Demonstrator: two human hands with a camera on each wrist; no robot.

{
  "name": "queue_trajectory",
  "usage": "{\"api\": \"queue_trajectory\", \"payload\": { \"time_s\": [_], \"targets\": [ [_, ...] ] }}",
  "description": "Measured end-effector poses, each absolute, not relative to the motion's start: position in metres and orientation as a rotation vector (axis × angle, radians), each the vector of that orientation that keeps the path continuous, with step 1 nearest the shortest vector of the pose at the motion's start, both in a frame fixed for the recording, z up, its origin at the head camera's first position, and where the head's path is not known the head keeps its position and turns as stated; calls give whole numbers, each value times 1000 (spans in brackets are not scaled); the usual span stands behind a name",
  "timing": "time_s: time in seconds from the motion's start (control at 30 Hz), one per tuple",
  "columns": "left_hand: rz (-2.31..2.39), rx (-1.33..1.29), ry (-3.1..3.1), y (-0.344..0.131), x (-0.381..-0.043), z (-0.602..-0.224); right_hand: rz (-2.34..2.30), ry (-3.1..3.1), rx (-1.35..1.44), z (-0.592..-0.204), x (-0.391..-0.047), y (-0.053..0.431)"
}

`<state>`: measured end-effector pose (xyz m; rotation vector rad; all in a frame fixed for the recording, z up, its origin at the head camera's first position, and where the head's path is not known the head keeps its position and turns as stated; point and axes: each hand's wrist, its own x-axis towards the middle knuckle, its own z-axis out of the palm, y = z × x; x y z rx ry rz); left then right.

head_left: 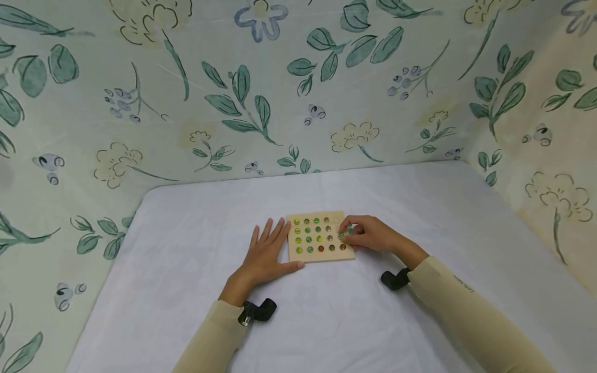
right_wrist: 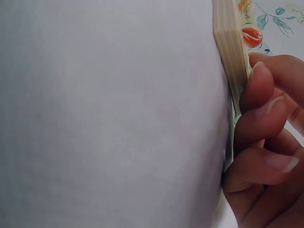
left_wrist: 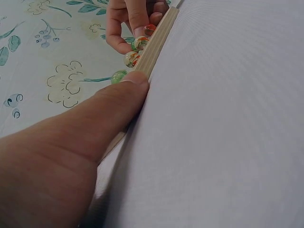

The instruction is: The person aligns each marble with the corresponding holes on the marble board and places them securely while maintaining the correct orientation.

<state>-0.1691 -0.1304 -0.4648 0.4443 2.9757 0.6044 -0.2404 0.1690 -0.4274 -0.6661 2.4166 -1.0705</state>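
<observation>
A pale wooden board (head_left: 313, 256) lies on the white cloth with rows of coloured glass marbles seated in it. My left hand (head_left: 263, 259) is spread flat, fingertips at the board's left edge and thumb against its front edge. Beside that thumb (left_wrist: 118, 97), a green marble (left_wrist: 118, 76) shows in the left wrist view. At the board's right column, my right hand (head_left: 370, 234) pinches a marble (head_left: 341, 235) between thumb and forefinger. Its other fingers (right_wrist: 261, 121) curl beside the board's edge; a greenish glint shows by them. An orange marble (right_wrist: 252, 36) sits at the near corner.
White cloth (head_left: 326, 316) covers the table around the board. Behind it and to the right hangs a floral-patterned curtain (head_left: 280, 93). Black cameras are strapped at the left wrist (head_left: 261, 311) and the right wrist (head_left: 395, 280).
</observation>
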Motion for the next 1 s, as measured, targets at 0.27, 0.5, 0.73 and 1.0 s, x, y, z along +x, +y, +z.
{"api": "queue_trajectory", "payload": {
  "time_s": [0.27,0.5,0.73,1.0],
  "targets": [
    [605,440,2976,-130,-170,-465,-1049,2447,-675,-427,-240,168],
    [615,445,2979,-130,-168,-464,-1068,2431,-671,-428,-239,167],
    [614,460,2984,-130,-167,-464,-1074,2423,-660,-428,-238,169],
    [635,462,2986,-130,-166,-463,-1043,2444,-680,-429,-241,170]
  ]
}}
